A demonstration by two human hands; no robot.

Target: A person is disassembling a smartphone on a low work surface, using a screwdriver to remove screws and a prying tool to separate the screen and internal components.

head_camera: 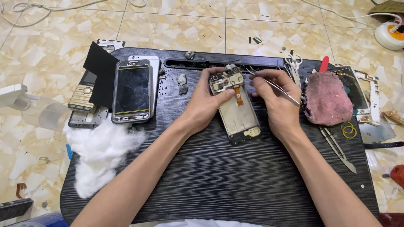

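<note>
Opened phone [237, 105] gripped in left hand [206, 103] fingers; right hand [275, 103] fingers pinch tweezers [280, 89] at its top

Left hand [206, 103] steadies an opened phone [236, 107] (back off); right hand [275, 98] pinches tweezers [275, 86].

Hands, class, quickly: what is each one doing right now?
Left hand: closed on the opened phone, gripping its upper end.
Right hand: closed on metal tweezers, tips at the phone's top.

floor: beige marbled tiles [176, 25] lying under even light
furniture: dark wood-grain lap table [235, 176] sitting low on the floor
cable: white cord [25, 8] trailing across the tiles
</note>
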